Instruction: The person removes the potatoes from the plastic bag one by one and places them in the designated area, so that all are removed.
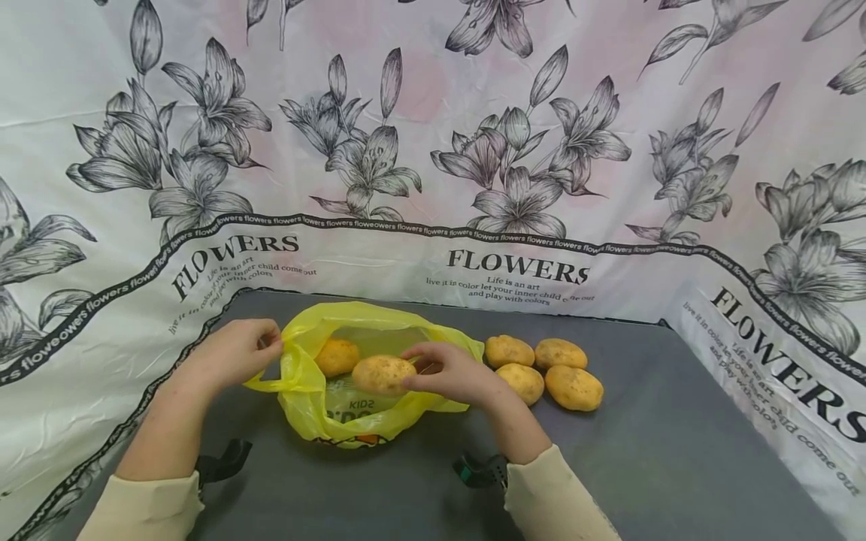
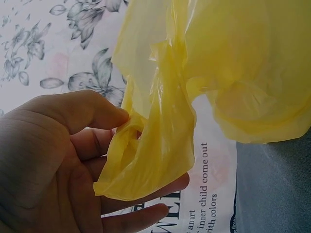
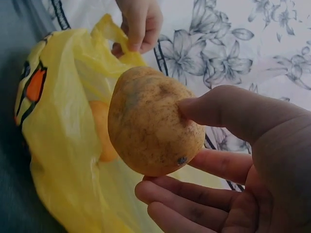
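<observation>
A yellow plastic bag (image 1: 306, 409) lies on the table with its mouth spread open. My left hand (image 1: 233, 353) pinches the bag's handle at its left side; in the left wrist view the thumb presses the crumpled plastic (image 2: 160, 160) against the fingers. Over the bag's mouth, my right hand (image 1: 449, 372) holds a potato (image 1: 383, 375) between thumb and fingers. The right wrist view shows this potato (image 3: 150, 126) close up, with dark specks on its skin. Another potato (image 1: 337, 357) is inside the bag, partly covered by its edge.
Several potatoes (image 1: 521, 383) sit in a cluster on the grey table (image 1: 649, 421), right of the bag. A white flower-printed cloth (image 1: 379, 255) rises behind the table and along both sides. Dark wrist straps (image 1: 226, 460) show at both sleeves.
</observation>
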Demonstrator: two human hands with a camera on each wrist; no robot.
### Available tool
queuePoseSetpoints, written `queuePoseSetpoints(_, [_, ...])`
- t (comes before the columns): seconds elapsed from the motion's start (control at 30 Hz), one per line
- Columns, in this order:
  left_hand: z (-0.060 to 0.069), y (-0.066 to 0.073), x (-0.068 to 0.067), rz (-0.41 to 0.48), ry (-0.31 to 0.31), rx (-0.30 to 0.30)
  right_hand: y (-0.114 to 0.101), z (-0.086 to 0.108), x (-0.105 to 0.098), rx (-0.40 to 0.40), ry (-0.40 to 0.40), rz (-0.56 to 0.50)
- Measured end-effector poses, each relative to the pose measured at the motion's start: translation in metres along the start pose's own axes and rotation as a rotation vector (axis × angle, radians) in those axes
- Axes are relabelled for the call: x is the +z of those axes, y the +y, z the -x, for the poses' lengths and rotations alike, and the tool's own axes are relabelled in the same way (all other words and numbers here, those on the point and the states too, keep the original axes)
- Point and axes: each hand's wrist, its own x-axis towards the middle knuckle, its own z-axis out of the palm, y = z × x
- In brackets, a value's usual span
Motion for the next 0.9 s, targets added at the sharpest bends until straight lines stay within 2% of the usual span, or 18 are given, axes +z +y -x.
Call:
queuePoseSetpoints(0.37, [0.0,-0.002,0.001,-0.009,0.0,0.011,0.019,0.028,-0.015,0.035,0.019,-0.03])
queuePoseSetpoints(0.7, [0.0,-0.001,-0.001,-0.011,-0.003,0.008,0.021,0.051,-0.03,0.044,0.028,-0.007])
queuePoseSetpoints(0.9, [-0.001,0.0,0.0,-0.011,0.007,0.022,0.029,0.074,-0.041,0.038,0.075,-0.018])
